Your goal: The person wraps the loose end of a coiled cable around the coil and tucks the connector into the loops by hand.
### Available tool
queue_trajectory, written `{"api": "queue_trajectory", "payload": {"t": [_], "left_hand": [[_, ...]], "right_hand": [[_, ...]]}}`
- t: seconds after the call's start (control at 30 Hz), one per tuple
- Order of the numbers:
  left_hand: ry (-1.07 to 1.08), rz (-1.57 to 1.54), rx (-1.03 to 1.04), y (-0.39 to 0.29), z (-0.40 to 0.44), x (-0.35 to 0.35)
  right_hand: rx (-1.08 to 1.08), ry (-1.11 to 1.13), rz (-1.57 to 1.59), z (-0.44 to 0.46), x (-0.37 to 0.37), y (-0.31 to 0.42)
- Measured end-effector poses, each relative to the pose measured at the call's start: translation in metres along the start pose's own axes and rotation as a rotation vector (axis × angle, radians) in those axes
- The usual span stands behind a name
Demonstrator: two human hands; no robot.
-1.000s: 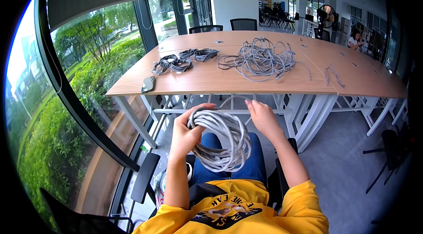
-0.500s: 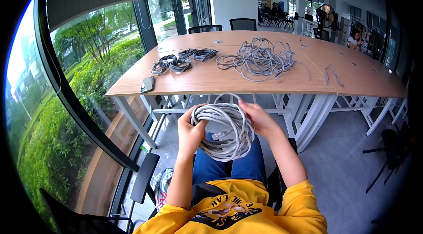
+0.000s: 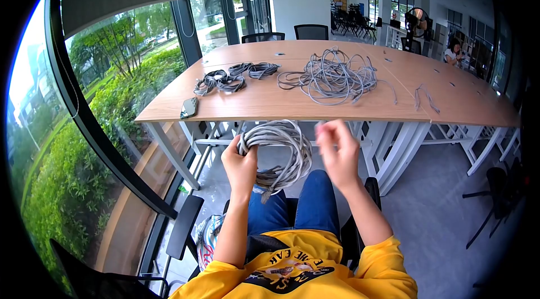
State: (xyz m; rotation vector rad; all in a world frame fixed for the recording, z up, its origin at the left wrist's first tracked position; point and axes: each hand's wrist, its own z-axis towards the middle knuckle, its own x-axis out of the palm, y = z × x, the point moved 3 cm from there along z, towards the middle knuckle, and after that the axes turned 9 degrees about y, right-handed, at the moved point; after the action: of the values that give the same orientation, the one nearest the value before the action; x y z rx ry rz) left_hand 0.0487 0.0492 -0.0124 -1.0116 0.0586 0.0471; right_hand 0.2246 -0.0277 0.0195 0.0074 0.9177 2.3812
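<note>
Left hand [image 3: 241,165] grips one side of a grey cable coil [image 3: 302,153], seemingly keeping loops together; blurred right hand [image 3: 337,151] just beside, cannot tell whether holding anything.

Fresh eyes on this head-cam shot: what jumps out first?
First, the thick grey cable coil in the left hand, above the lap, with the right hand raised beside it, blurred. Next, the big cable tangle on the wooden table ahead. Then the bright yellow shirt at the bottom.
</note>
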Motion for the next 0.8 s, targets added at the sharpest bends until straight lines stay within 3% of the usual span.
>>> {"api": "queue_trajectory", "payload": {"t": [0.07, 0.13, 0.17, 0.23, 0.27, 0.4, 0.47, 0.5, 0.6, 0.7, 0.8], "left_hand": [[0.003, 0.008, 0.006, 0.008, 0.0, 0.005], [0.027, 0.0, 0.006, 0.005, -0.002, 0.007], [0.045, 0.037, 0.015, 0.004, -0.004, 0.009], [0.078, 0.058, 0.02, 0.001, -0.007, 0.012], [0.076, 0.057, 0.021, -0.002, -0.008, 0.013], [0.176, 0.013, -0.034, -0.013, -0.012, 0.015], [0.266, -0.022, -0.09, -0.012, -0.009, 0.013], [0.311, -0.094, -0.043, -0.012, -0.006, 0.014], [0.395, -0.187, -0.071, -0.023, -0.005, 0.011], [0.457, -0.21, -0.077, -0.021, -0.004, 0.007], [0.525, -0.19, -0.077, -0.023, -0.002, 0.004]], "right_hand": [[-0.207, 0.397, 0.047, -0.01, 0.02, 0.025], [-0.212, 0.539, -0.285, -0.025, 0.044, 0.018], [-0.213, 0.534, -0.286, -0.024, 0.048, 0.016], [0.038, 0.666, -0.5, -0.023, 0.056, 0.002], [0.036, 0.666, -0.501, -0.022, 0.059, -0.005], [0.023, 0.731, -0.231, -0.022, 0.066, -0.017], [-0.04, 0.625, -0.067, -0.022, 0.063, -0.014], [0.098, 0.689, -0.011, -0.02, 0.061, -0.012], [0.245, 0.766, 0.13, -0.018, 0.06, -0.01], [0.304, 0.724, 0.37, -0.021, 0.066, -0.022], [0.444, 0.816, 0.378, -0.016, 0.06, -0.023]]}}
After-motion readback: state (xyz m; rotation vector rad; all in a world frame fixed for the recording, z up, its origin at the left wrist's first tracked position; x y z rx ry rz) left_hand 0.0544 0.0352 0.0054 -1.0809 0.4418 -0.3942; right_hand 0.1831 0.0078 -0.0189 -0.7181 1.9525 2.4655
